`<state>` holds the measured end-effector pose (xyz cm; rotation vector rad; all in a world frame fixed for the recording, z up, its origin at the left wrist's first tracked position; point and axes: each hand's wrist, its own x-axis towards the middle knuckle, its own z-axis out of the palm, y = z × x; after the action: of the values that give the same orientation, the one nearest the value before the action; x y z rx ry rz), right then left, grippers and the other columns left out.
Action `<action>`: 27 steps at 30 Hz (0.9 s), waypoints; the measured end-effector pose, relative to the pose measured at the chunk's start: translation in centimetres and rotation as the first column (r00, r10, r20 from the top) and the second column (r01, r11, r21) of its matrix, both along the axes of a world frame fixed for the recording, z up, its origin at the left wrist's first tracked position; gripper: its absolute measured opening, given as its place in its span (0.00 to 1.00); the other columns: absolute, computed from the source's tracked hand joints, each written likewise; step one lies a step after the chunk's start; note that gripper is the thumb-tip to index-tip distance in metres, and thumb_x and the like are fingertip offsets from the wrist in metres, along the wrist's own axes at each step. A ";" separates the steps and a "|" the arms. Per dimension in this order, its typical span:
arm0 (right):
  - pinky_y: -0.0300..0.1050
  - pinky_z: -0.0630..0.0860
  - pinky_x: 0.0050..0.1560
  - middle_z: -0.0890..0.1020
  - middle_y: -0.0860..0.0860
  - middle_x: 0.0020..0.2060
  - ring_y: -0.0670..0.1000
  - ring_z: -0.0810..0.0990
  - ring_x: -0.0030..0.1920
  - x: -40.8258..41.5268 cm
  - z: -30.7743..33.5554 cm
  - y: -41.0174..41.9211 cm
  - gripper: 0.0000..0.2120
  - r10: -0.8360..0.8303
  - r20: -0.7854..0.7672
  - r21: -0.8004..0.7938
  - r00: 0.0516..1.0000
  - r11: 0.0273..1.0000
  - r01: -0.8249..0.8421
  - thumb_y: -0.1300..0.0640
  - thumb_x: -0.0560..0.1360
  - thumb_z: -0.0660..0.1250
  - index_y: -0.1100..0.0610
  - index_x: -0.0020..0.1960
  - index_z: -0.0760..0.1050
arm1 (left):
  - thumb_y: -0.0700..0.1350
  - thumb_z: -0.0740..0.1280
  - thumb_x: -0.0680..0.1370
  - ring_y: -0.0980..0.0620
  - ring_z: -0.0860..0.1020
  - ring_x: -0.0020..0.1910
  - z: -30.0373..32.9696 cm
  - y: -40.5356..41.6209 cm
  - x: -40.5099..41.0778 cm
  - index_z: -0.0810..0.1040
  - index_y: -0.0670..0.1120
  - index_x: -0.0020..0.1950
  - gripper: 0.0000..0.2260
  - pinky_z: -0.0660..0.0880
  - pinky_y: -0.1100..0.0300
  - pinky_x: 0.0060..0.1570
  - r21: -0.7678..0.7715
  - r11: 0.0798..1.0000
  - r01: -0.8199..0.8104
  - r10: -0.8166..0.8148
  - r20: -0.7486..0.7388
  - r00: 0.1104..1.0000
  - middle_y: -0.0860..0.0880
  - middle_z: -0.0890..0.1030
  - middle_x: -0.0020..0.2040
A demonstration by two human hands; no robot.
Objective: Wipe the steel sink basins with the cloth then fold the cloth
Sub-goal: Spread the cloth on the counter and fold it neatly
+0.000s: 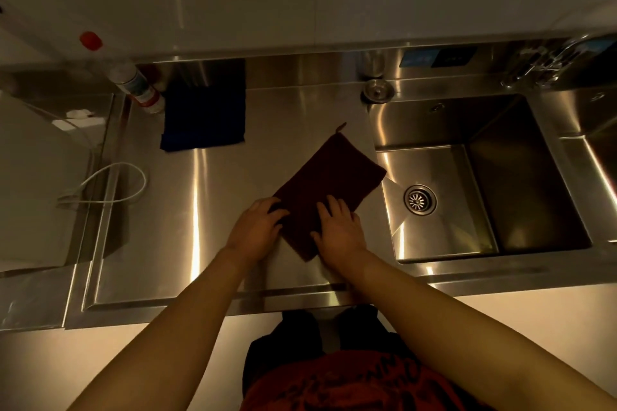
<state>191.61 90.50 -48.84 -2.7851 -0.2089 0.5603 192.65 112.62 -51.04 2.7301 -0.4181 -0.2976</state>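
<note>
Lying folded on the steel table [207, 210]: one dark red cloth [329, 183], set at a slant, its right corner reaching just over the left rim of the basin [480, 177]. A small loop sits at its far corner.

Left hand [255, 230]: on the cloth's near left edge, fingers [270, 205] curled onto the fabric; whether they pinch it or only press cannot be told.

Right hand [339, 230]: palm down, fingers [330, 207] spread flat on the cloth's near end.

Basin: right of the cloth, drain [419, 199] in its floor; a second basin's edge at far right.

Blue cloth [203, 113]: flat by the table's far edge, well apart from the red one.

Bottle [133, 77]: red cap, leaning, just left of the blue cloth.

Strainer [378, 90]: at the far edge, beyond the basin's left corner.
</note>
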 end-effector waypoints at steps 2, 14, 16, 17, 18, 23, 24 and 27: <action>0.60 0.54 0.79 0.51 0.54 0.82 0.59 0.49 0.81 -0.5 -0.7 -0.2 0.34 0.021 -0.019 -0.021 1.000 1.000 -0.022 0.45 0.82 0.62 0.52 0.82 0.52 | 0.41 0.72 0.79 0.39 0.73 0.70 0.0 0.0 -0.3 0.81 0.49 0.68 0.17 0.76 0.44 0.65 -0.021 1.000 -0.021 0.021 -0.003 1.000 0.43 0.75 0.72; 0.57 0.53 0.80 0.47 0.47 0.83 0.52 0.45 0.82 -1.7 -1.0 -6.5 0.36 0.259 -0.028 0.056 0.965 0.965 -0.257 0.45 0.80 0.65 0.47 0.83 0.51 | 0.44 0.71 0.79 0.42 0.73 0.67 -0.5 -5.0 -8.6 0.77 0.51 0.72 0.21 0.77 0.44 0.62 -0.053 0.979 -0.196 0.194 -0.036 0.980 0.44 0.74 0.71; 0.57 0.53 0.79 0.48 0.45 0.83 0.51 0.45 0.82 -1.6 -1.2 -8.8 0.36 0.311 -0.023 0.051 0.950 0.950 -0.309 0.46 0.80 0.66 0.45 0.82 0.52 | 0.45 0.70 0.79 0.43 0.73 0.66 -0.3 -6.5 -9.8 0.75 0.52 0.74 0.23 0.76 0.46 0.61 -0.029 0.988 -0.155 0.153 -0.056 0.987 0.44 0.73 0.70; 0.57 0.52 0.79 0.48 0.45 0.83 0.51 0.45 0.82 -1.6 -1.2 -9.8 0.37 0.322 -0.017 0.039 0.946 0.946 -0.322 0.47 0.79 0.67 0.44 0.82 0.52 | 0.45 0.70 0.79 0.43 0.73 0.66 -0.2 -7.2 -10.3 0.73 0.52 0.75 0.24 0.76 0.47 0.61 -0.017 0.991 -0.129 0.128 -0.073 0.989 0.44 0.73 0.71; 0.56 0.52 0.78 0.49 0.45 0.83 0.51 0.46 0.82 -1.7 -1.3 -10.7 0.37 0.324 -0.011 0.028 0.946 0.946 -0.324 0.48 0.79 0.68 0.45 0.82 0.53 | 0.45 0.69 0.79 0.43 0.72 0.66 -0.1 -8.0 -10.7 0.72 0.52 0.76 0.25 0.75 0.48 0.61 -0.006 0.994 -0.105 0.104 -0.091 0.990 0.45 0.72 0.71; 0.56 0.63 0.76 0.62 0.52 0.80 0.56 0.59 0.79 -3.4 -0.6 -12.8 0.32 0.242 0.062 0.041 0.968 0.969 -0.244 0.55 0.76 0.72 0.51 0.77 0.67 | 0.40 0.69 0.78 0.44 0.71 0.66 0.2 -9.8 -10.7 0.70 0.52 0.78 0.28 0.74 0.52 0.58 0.004 0.999 -0.051 0.052 -0.130 0.990 0.45 0.71 0.71; 0.57 0.67 0.74 0.66 0.52 0.77 0.56 0.64 0.77 -3.9 -0.5 -12.9 0.29 0.230 0.082 0.060 0.970 0.970 -0.235 0.55 0.75 0.73 0.52 0.75 0.70 | 0.40 0.69 0.78 0.45 0.71 0.66 0.1 -9.7 -10.4 0.71 0.52 0.77 0.28 0.74 0.52 0.59 0.005 0.999 -0.046 0.046 -0.132 0.990 0.46 0.71 0.70; 0.54 0.74 0.67 0.72 0.51 0.70 0.53 0.71 0.70 -5.6 -0.2 -12.4 0.23 0.247 0.112 0.109 0.963 0.960 -0.259 0.50 0.74 0.74 0.52 0.68 0.77 | 0.42 0.73 0.76 0.46 0.75 0.61 0.1 -9.3 -9.8 0.78 0.51 0.70 0.22 0.76 0.52 0.56 -0.023 1.000 -0.004 0.003 -0.067 0.998 0.48 0.75 0.65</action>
<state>186.03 78.11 -49.07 -2.6846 -0.6073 0.4517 182.85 103.31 -50.90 2.6891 -0.3957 -0.3798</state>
